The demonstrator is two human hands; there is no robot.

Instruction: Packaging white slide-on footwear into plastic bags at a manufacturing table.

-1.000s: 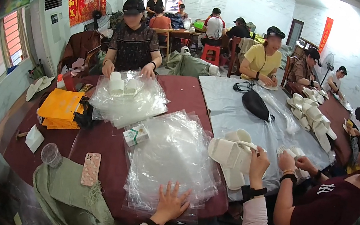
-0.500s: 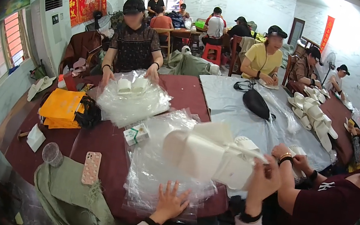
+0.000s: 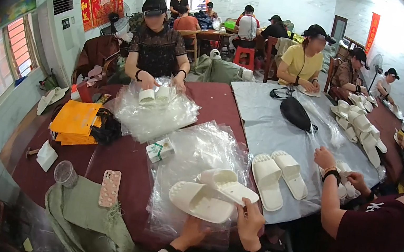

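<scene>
A pair of white slippers point(image 3: 201, 208) is low over a stack of clear plastic bags point(image 3: 198, 149) in front of me, one partly overlapping the other. My right hand point(image 3: 249, 225) is closed on their heel ends, at the right. Close to the front slipper's near edge is my left hand point(image 3: 190, 233), over the bags' near part; the slipper hides most of its fingers. Another pair of white slippers point(image 3: 278, 181) lies side by side on the grey plastic sheet to the right.
A white-green box point(image 3: 159, 150) touches the bags. Farther left are orange bags point(image 3: 75, 122), a phone point(image 3: 109, 188), a clear cup point(image 3: 65, 174) and green cloth point(image 3: 85, 218). Across the table a person point(image 3: 158, 49) handles bagged slippers. At right a co-worker's arm point(image 3: 331, 201) reaches over the sheet.
My right hand has brought the slippers down and left over the bags. My left hand, spread flat on the bags before, is now partly behind a slipper. The pair on the sheet has come into view.
</scene>
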